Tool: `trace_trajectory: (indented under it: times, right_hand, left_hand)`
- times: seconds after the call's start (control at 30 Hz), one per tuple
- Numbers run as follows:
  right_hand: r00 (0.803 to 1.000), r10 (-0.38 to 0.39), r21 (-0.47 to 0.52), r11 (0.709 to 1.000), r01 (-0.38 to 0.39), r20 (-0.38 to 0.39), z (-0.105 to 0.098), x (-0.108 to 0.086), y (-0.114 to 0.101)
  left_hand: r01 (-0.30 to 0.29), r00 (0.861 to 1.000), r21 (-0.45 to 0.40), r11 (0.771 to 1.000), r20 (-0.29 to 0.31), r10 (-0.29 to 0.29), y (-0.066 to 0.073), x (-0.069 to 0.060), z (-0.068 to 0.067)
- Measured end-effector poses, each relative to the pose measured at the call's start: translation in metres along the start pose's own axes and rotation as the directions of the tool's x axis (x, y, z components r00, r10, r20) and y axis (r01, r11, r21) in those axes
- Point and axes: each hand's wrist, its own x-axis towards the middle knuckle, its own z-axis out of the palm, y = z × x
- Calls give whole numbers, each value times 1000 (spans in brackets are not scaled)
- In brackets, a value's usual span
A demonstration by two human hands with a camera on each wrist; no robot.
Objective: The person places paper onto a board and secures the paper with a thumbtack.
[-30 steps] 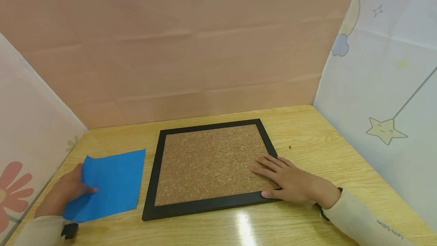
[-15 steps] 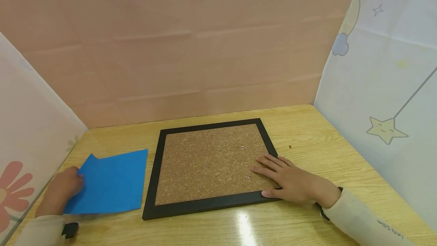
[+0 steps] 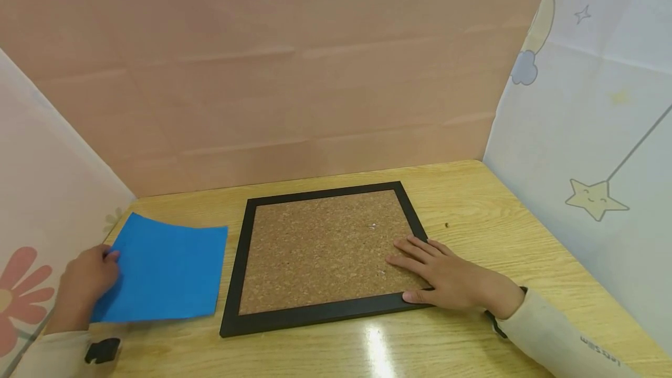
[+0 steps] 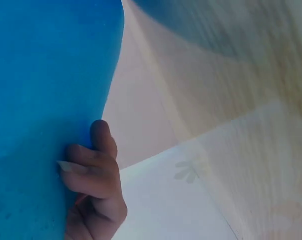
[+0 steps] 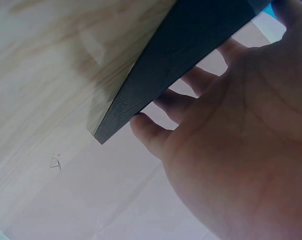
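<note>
My left hand pinches the left edge of a plain blue sheet, paper or thin felt. In the left wrist view the fingers curl against this sheet, whose held edge is raised off the table. To its right lies a corkboard with a black frame. My right hand rests flat on the board's right side, fingers spread over cork and frame. From below, the right wrist view shows the palm beside the black frame edge.
The wood-grain table has a pinkish-brown cloth wall behind it and printed white cloths at both sides. Small pale marks or pins show on the cork. A tiny dark speck lies right of the board.
My left hand has shifted left and slightly away from me along the sheet's edge. The sheet's far left corner has moved up and left, and its crumple there has smoothed. My right hand stays put.
</note>
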Motion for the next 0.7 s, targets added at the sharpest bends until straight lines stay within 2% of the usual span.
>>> trace_trajectory:
  times: [0.17, 0.33, 0.5, 0.7]
  right_hand:
    - [1000, -7, -6, 1000, 7, -7, 1, 0, 1]
    - [1000, -5, -1, 1000, 5, -2, 1, 1, 1]
    - [1000, 2, -1, 1000, -2, 5, 0, 0, 0]
    - [1000, 1, -2, 1000, -1, 4, -1, 0, 0]
  left_hand:
    - [13, 999, -84, 996, -36, -16, 4, -4, -5]
    - [82, 996, -143, 986, -25, -87, 5, -7, -10]
    - [171, 985, -205, 964, 29, -169, 5, -6, -13]
    - [209, 978, -324, 923, 98, -187, 3, -4, -15]
